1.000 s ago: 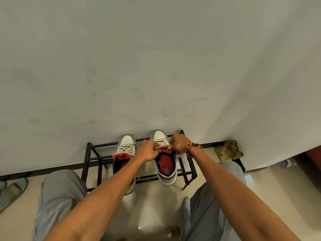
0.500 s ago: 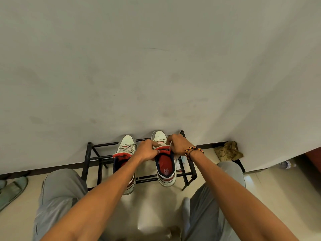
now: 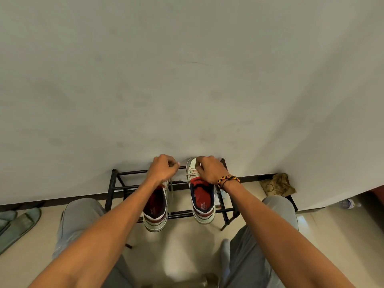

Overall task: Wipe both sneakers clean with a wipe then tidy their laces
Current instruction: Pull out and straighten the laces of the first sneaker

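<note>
Rack: a black metal shoe rack (image 3: 118, 187) is set on the pale tiled floor (image 3: 187, 256) against the wall (image 3: 187, 80).
Sneakers: 2 white sneakers with red insoles are stood on the rack, the left sneaker (image 3: 154, 208) just beside the right sneaker (image 3: 202, 201).
Hands: the left hand (image 3: 163, 170) is curled round a lace end (image 3: 171, 187); the right hand (image 3: 208, 169) is pinched on the right sneaker's laces.
Room: sandals (image 3: 17, 223) are seen far left, a crumpled cloth (image 3: 277, 185) in the right corner.

A black metal shoe rack (image 3: 116, 187) stands on the pale floor (image 3: 182, 254) against the wall. Two white-and-red sneakers lie on its top bars, the left sneaker (image 3: 155, 213) and right sneaker (image 3: 202, 206), heels extending back from the fingers (image 3: 173, 163).
</note>
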